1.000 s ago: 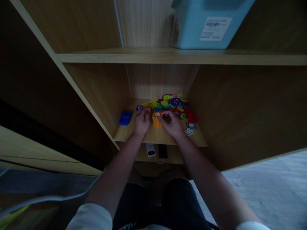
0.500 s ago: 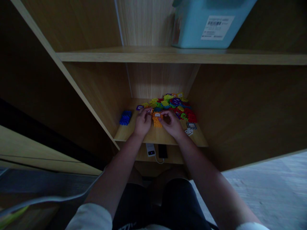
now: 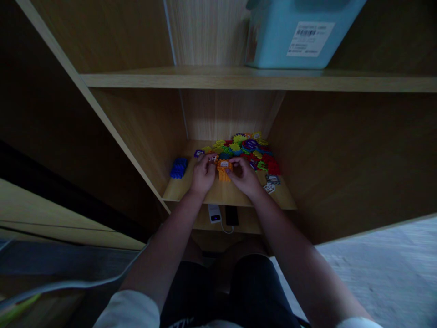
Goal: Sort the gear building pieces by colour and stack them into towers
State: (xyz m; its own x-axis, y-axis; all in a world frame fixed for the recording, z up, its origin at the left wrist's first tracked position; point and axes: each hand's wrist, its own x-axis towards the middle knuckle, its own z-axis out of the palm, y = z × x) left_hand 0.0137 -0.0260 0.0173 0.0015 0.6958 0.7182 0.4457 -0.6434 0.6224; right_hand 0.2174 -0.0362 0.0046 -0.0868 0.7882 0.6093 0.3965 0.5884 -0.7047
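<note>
A stack of orange toothed plastic pieces (image 3: 224, 174) stands on the cupboard shelf between my hands, a pale label or printed mark on its top piece. My left hand (image 3: 203, 175) is closed at the stack's left side, its fingertips on another orange plastic piece (image 3: 213, 158). From the right, my right hand (image 3: 246, 178) grips the stack, its thumb against the side and its index finger bent over near the top. Right behind the hands lies a heap of colourful gear-shaped plastic pieces (image 3: 235, 147). A blue stack of pieces (image 3: 178, 168) stands left of my left hand.
Grey (image 3: 273, 179) and white (image 3: 269, 187) pieces lie right of my right hand. On the lower shelf are a white power bank-like device (image 3: 214, 214) with a cable and a dark flat device (image 3: 231, 216). Above, a light-blue bin (image 3: 290, 50) stands on the upper shelf (image 3: 205, 81).
</note>
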